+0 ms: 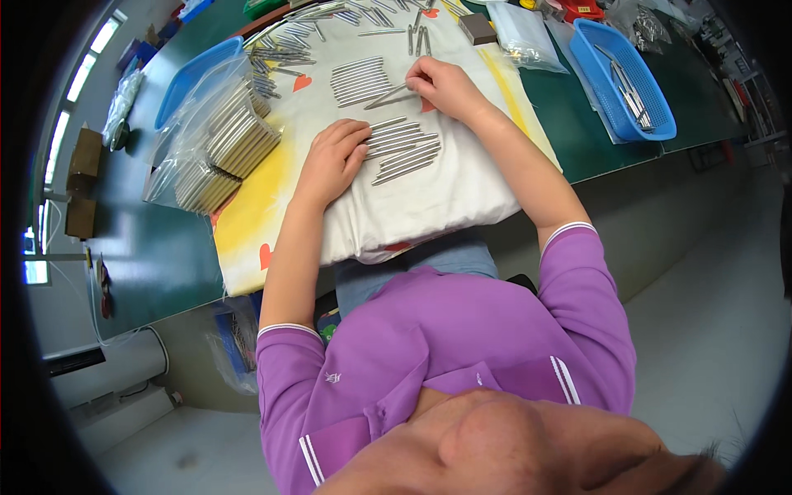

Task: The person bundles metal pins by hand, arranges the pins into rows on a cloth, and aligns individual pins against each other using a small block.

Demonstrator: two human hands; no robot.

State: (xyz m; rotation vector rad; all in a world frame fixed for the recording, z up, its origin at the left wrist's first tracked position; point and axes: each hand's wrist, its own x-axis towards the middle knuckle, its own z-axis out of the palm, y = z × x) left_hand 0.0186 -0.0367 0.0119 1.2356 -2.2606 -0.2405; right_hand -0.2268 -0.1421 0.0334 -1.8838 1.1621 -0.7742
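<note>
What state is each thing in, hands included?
Left hand: palm down, at the near rods' left ends
Right hand: pinching a metal rod
Far rods: lined up side by side
Near rods: grouped, ends uneven
Clear bag: filled with rods
Right blue basket: holding metal pieces
Cloth: spread out

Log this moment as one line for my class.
left hand: touching near rods | right hand: pinching slanted rod | far rods: side by side on cloth | bag: at left, rods inside
</note>
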